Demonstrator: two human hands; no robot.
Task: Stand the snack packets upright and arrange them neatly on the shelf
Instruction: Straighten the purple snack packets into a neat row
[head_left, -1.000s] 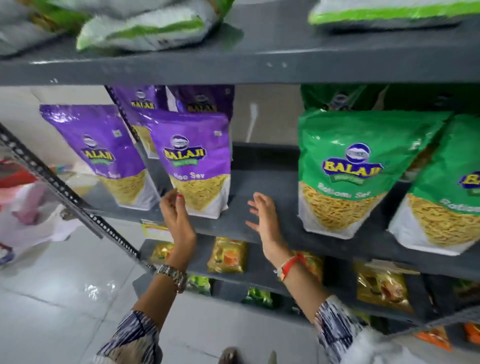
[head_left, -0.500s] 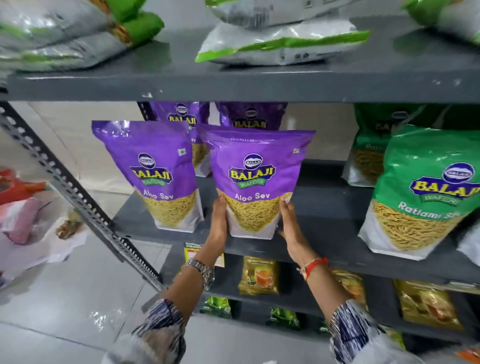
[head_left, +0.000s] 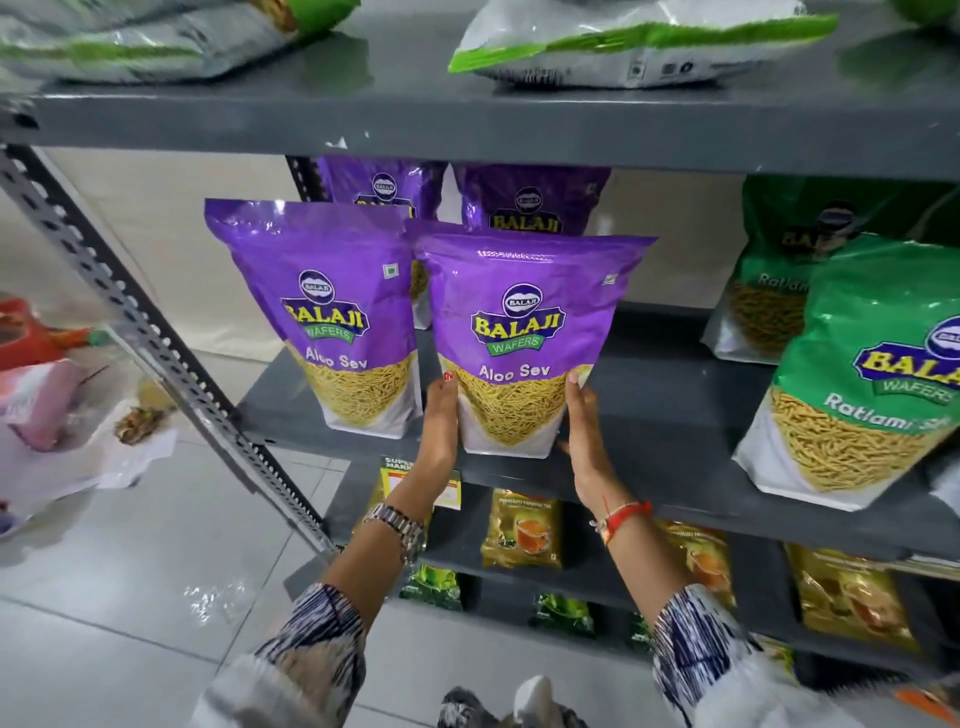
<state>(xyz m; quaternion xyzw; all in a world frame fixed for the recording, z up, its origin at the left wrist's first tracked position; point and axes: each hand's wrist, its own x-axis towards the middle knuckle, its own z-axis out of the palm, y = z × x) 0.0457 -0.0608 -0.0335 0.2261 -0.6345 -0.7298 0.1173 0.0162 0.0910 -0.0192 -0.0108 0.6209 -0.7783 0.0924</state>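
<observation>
A purple Aloo Sev packet stands upright at the front edge of the grey middle shelf. My left hand presses flat against its lower left side and my right hand against its lower right side, clasping it between the palms. Another purple Aloo Sev packet stands upright just to its left. Two more purple packets stand behind them, partly hidden. A green Ratlami Sev packet stands at the right, with another green packet behind it.
White-and-green packets lie flat on the top shelf. Yellow tea packets and small green packets fill the lower shelves. A slanted perforated metal upright runs at the left. Bags and litter lie on the tiled floor.
A second ago my hands were apart and off the packet. They closed onto the sides of the front purple packet, which stands straighter now; the view moved closer and to the left.
</observation>
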